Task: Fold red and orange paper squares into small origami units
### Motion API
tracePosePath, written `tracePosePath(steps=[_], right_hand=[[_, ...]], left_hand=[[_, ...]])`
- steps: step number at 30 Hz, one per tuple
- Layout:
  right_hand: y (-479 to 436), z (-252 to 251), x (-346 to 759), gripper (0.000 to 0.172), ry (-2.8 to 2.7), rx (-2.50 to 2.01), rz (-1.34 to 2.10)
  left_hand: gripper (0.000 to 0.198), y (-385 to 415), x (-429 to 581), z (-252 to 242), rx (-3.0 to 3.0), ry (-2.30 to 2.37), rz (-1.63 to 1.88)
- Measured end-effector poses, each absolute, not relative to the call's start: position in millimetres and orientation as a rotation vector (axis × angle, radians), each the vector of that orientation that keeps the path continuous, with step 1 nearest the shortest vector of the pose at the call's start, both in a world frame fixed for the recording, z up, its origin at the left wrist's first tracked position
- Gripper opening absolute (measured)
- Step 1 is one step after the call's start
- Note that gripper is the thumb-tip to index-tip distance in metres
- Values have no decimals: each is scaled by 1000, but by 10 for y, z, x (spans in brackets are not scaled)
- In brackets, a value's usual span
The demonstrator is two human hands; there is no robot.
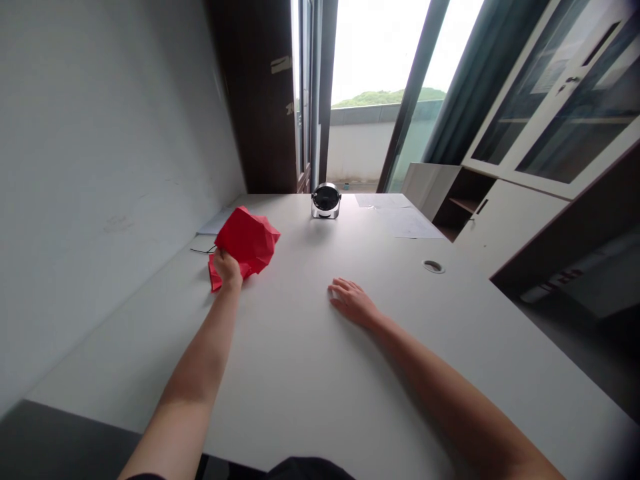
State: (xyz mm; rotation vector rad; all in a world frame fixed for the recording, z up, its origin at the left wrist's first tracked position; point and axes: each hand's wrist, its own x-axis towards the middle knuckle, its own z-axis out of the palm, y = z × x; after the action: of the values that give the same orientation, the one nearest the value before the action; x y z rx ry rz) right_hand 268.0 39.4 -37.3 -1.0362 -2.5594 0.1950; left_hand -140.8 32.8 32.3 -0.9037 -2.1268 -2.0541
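Left hand (228, 268) closed around edge of crumpled red paper (247, 241), lifted off white desk (300, 373); right hand (351, 301) flat, fingers spread, empty, palm down on desk; small fan (326, 201) beyond.

The counter (310, 360) lay bare between the left hand (228, 269) and the right hand (351, 301), and open from there back to its near edge. A small fan (326, 201) stood upright at the far edge, well apart from both hands. The wall (100, 167) closed off the left side, near the red paper (249, 240). Flat sheets (407, 222) and a round cable hole (433, 267) lay to the right, neither rising above the surface
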Motion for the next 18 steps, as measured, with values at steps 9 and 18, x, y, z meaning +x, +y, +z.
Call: tracePosePath(steps=[9,18], right_hand=[[395,-373,2686,40,-2552,-1039,191],[406,-389,2676,41,-2553,-1057,215]], left_hand=[[43,108,-1438,467,-1202,-1833,-1649],[41,196,-1265,-102,-1916,-2253,-712]])
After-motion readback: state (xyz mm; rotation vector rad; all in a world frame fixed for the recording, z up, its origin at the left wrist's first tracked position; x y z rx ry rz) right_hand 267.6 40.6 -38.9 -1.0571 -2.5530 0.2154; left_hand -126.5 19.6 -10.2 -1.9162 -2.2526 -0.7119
